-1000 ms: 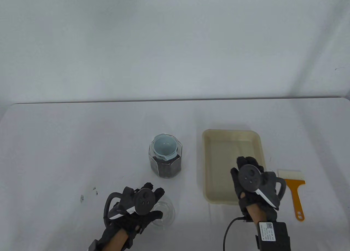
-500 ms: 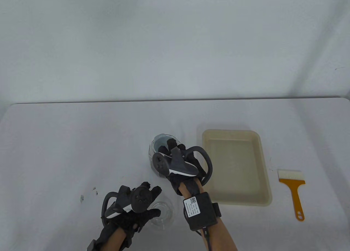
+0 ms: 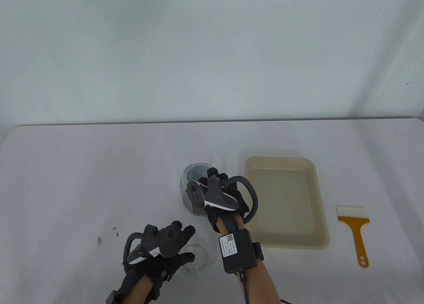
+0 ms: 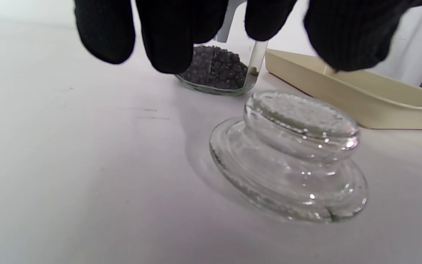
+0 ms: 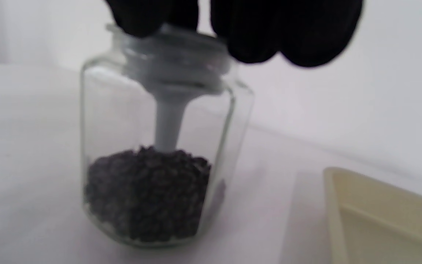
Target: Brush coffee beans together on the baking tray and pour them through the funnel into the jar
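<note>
A glass jar stands mid-table with dark coffee beans in its lower third. A pale blue-grey funnel sits in its mouth, stem down to the beans. My right hand is over the jar, its fingertips curled onto the funnel's rim. The cream baking tray lies right of the jar, its floor bare. My left hand hovers with relaxed fingers just above the glass lid and holds nothing.
An orange-handled brush with white bristles lies on the table right of the tray. A few dark specks mark the table left of my left hand. The table's far edge meets a white backdrop.
My right hand left the tray's near end, swung left to the jar and closed its fingertips on the funnel's rim. The left hand stayed over the lid.
</note>
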Motion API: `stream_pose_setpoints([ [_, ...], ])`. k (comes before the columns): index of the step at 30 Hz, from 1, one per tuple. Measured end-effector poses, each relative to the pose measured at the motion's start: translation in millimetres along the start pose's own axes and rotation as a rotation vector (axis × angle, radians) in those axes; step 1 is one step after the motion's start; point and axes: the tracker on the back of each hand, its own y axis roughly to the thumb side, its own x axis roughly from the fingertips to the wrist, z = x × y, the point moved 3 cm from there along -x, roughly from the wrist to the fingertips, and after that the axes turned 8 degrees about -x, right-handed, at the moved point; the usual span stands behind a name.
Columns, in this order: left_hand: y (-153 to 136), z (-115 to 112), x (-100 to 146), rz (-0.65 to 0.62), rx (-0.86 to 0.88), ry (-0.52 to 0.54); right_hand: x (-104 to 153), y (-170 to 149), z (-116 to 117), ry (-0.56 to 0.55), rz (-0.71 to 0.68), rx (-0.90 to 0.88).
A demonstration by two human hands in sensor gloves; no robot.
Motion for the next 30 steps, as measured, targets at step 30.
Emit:
stream_pose_setpoints([
  [30,-0.2,0.3,-0.6,0.003,0.008,0.005,-5.2,-6.4,-29.7,-0.080,-0.068,-0.024],
])
